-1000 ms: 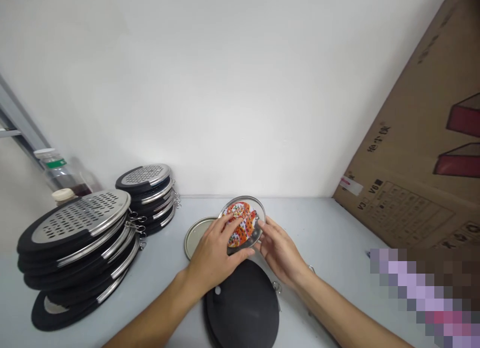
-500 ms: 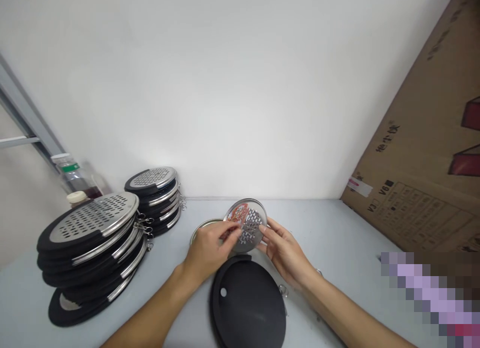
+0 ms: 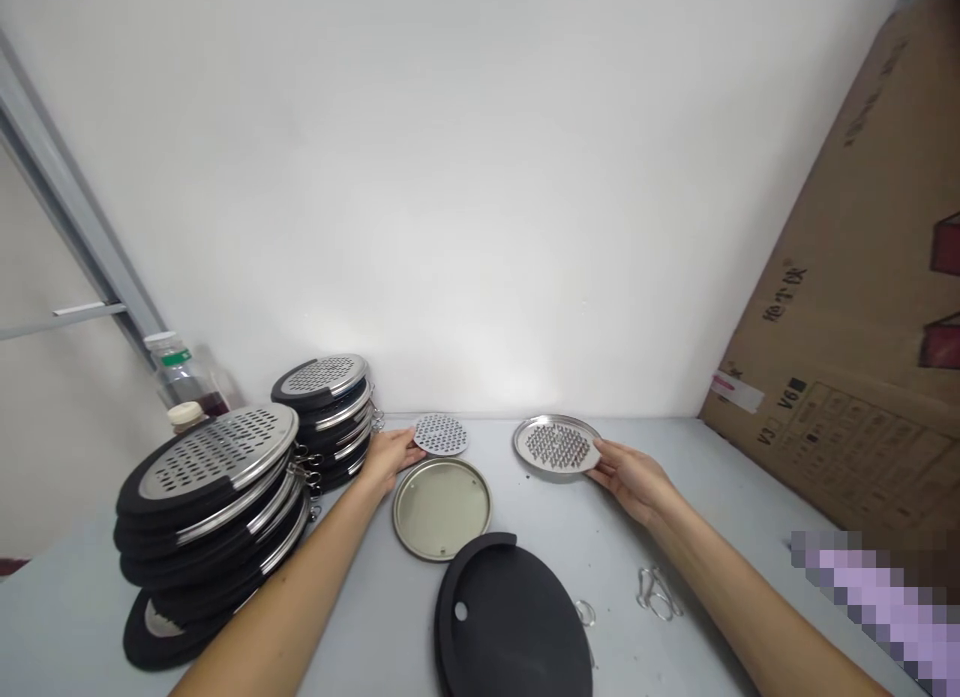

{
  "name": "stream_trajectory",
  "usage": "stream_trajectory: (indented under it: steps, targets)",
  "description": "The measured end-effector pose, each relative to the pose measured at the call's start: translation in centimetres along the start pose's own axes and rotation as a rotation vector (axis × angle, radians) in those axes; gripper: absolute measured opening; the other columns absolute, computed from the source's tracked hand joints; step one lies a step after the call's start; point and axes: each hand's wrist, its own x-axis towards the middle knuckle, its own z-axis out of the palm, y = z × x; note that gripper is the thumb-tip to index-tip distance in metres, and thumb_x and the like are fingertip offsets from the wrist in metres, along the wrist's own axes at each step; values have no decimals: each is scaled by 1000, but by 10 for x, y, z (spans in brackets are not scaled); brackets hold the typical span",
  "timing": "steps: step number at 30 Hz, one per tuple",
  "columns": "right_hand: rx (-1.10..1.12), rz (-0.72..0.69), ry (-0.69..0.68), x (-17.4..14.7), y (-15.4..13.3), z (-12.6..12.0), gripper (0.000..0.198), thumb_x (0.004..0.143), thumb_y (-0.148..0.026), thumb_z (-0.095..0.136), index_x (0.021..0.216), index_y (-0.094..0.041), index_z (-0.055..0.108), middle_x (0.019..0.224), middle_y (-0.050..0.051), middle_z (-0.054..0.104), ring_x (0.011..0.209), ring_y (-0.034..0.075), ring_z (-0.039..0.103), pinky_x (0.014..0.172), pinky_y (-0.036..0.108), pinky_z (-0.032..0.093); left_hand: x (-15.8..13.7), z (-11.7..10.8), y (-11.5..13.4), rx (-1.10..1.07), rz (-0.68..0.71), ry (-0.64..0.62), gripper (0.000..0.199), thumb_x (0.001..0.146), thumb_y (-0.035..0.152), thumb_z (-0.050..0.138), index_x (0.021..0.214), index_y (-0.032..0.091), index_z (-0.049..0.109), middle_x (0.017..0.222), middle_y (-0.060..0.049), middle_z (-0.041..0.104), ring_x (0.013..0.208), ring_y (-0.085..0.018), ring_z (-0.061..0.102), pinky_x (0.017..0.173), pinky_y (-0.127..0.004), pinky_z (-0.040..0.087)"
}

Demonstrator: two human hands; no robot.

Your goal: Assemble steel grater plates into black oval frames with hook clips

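Note:
Beside the nearer stack, my left hand [image 3: 390, 455] pinches the left edge of a flat perforated metal disc [image 3: 440, 434]. Over to the right, my right hand [image 3: 634, 477] grips the rim of a round metal grater plate [image 3: 557, 444] with raised teeth, thumb on top. Between my arms lies a shallow round metal lid [image 3: 442, 509], its plain inside facing up. A black round cover [image 3: 517, 627] with a raised curved rim and a small hole sits nearest me, partly cut off by the lower edge of the view.
Two stacks of black-rimmed round graters [image 3: 217, 452] with metal rings stand at the left, bottles [image 3: 187, 377] behind them. Loose wire clips [image 3: 658, 592] lie near my right forearm. A large cardboard box [image 3: 825, 377] leans at the right, and a white wall [image 3: 480, 197] rises behind.
My hands have moved apart: the perforated disc is now at the left and the grater plate at the right. The round lid, formerly mostly covered by my left hand, shows fully.

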Motion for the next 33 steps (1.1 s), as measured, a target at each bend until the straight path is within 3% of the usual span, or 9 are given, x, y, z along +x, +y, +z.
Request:
stream_trajectory:
  steps: [6,9,12,15,18,21,23,27,33]
  targets:
    - [-266,-163,143,6,-2,-8,35,60,-9,84,91,-15,69,79,7,76,80,23,73,74,32,59,-3,-8,-9,322,163,77,34,94,33,60,123,16,58,126,-10,60,107,-24,62,90,-46,53]
    - [-424,-244,169,0,-5,-5,42,54,-16,87,93,-19,71,96,9,75,111,31,64,99,46,47,-13,-12,-9,483,278,93,32,89,33,66,116,16,64,124,-11,61,114,-27,58,100,-48,45]
    - [-555,-347,131,-13,-8,5,46,52,-16,86,96,-21,73,106,9,72,123,33,55,110,48,34,-23,-14,-6,594,368,73,26,81,32,72,103,17,72,113,-13,67,110,-29,59,103,-42,40]
    - [-656,-414,-2,-33,-5,20,36,57,-19,84,92,-23,76,99,7,75,105,30,63,105,45,39,-29,-16,-1,672,430,-2,14,77,23,72,90,21,76,97,-9,71,98,-27,63,94,-37,44]
    - [-788,-443,-253,-56,7,34,17,68,-29,79,84,-22,78,83,7,76,79,27,68,83,39,50,-31,-19,3,725,451,-77,17,74,12,67,84,22,76,85,-6,73,87,-24,66,84,-32,47]
    - [-966,-502,-534,-75,21,44,23,83,-35,66,95,-20,78,80,7,76,69,23,66,67,33,50,-31,-21,6,776,450,-108,21,74,8,64,85,21,75,82,-5,73,83,-22,66,79,-29,47]
    - [-1018,-508,-632,-84,27,48,27,87,-36,61,103,-19,76,82,7,76,69,22,66,66,31,49,-31,-22,7,810,445,-112,21,74,7,63,85,21,74,83,-5,73,83,-22,66,78,-29,47]
    - [-1007,-463,-696,-91,27,52,30,91,-37,57,108,-21,74,91,7,76,74,22,67,69,31,50,-35,-19,6,860,456,-98,26,77,4,58,93,20,72,89,-7,72,87,-23,65,82,-30,46]
    - [-972,-408,-657,-95,24,58,35,96,-41,49,118,-22,69,106,9,73,95,25,66,84,36,48,-42,-7,-1,901,477,-14,31,78,3,52,104,17,61,102,-10,66,98,-24,61,90,-34,43]
